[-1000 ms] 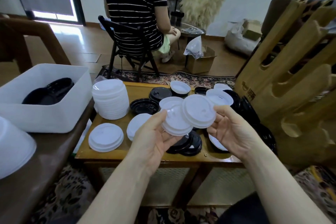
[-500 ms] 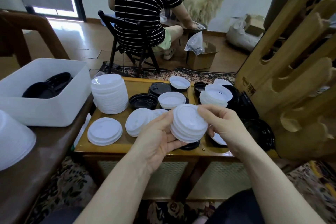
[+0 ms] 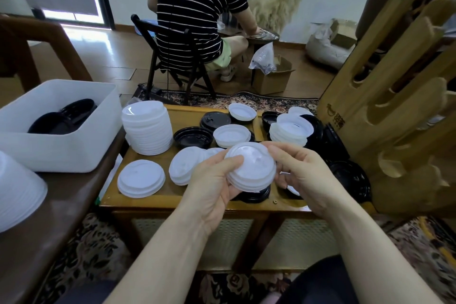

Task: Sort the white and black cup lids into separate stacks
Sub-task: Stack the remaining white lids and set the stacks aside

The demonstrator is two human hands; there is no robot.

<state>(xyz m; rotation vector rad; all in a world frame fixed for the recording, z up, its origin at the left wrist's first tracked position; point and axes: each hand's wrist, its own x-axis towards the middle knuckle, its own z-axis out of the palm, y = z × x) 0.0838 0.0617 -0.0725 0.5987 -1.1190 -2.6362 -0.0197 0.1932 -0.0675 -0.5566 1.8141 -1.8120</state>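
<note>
Both hands hold one small stack of white lids above the low wooden table. My left hand grips its left edge, my right hand its right edge. On the table stand a tall white lid stack, a flat white pile at front left, another white pile beside my left hand, and white stacks at the back right. Black lids lie in the middle, more black lids at the right, and a black one sits under the held stack.
A white bin with black lids inside sits on a dark side table at left, with a white bowl stack near it. A large wooden hand-shaped stand rises at the right. A person in a striped shirt sits on a chair beyond the table.
The two separate white lid piles in my hands have come together into one stack, and my hands have lowered slightly towards the table's front.
</note>
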